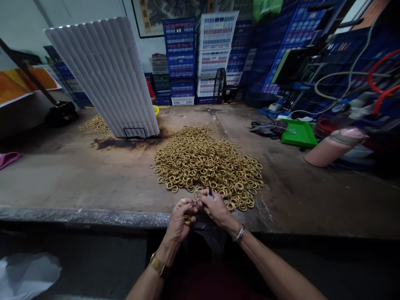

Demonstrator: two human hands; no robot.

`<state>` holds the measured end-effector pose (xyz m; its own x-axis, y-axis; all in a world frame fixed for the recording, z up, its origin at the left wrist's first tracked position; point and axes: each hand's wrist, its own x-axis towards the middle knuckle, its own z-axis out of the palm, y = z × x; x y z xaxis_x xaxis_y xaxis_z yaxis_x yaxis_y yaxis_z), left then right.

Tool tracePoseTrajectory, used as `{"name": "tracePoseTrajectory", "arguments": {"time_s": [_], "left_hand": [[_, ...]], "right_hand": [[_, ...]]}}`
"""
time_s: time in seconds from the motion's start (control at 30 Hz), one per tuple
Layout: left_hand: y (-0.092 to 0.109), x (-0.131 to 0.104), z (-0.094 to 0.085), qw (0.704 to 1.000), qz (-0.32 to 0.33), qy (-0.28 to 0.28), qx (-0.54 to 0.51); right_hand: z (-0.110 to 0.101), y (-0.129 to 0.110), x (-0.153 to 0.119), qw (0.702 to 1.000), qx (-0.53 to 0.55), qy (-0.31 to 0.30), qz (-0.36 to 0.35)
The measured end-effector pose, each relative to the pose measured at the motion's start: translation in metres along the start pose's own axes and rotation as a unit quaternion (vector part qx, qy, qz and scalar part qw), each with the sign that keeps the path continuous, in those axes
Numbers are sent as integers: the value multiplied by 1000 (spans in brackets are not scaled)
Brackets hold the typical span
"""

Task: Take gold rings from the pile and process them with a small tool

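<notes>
A broad pile of brass-coloured rings [208, 160] lies on the worn table [125, 183], reaching close to its front edge. My left hand [181, 216] is curled around a few of the rings just in front of the pile, palm partly turned up. Close beside it, fingertips nearly meeting, my right hand [214, 206] pinches a small tool with a dark tip [210, 192]. A single ring shows at the right fingertips, against the pile; whether it is gripped is unclear.
A tall white corrugated panel [106, 75] stands at the back left, with more rings [95, 124] behind it. A green tray [299, 133], dark crumpled cloth [267, 128] and pink cylinder [333, 146] are on the right. Stacked crates [179, 58] stand beyond the table.
</notes>
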<state>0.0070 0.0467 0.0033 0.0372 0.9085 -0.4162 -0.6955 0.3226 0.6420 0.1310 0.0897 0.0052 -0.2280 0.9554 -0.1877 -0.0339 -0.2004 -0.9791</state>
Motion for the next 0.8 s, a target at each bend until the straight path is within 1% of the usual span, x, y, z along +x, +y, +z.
{"name": "tracePoseTrajectory", "arguments": {"time_s": [0.13,0.27,0.37,0.53,0.67,0.8], "left_hand": [[-2,-2,6,999,38,2,28],[-6,-5,6,997,60,-16,52],[-8,-6,6,996,72,-13,56],[-9,-8,7,994,89,2,62],[-10,-9,6,990,93,-9,102],[-11,-12,5,982,108,15,154]], "right_hand": [[7,-5,-9,998,62,-14,23],[12,-5,-12,996,86,-2,23],[14,0,-13,997,74,24,21],[14,10,-13,998,9,49,25],[15,16,-14,998,24,43,41],[17,14,-17,995,71,22,66]]}}
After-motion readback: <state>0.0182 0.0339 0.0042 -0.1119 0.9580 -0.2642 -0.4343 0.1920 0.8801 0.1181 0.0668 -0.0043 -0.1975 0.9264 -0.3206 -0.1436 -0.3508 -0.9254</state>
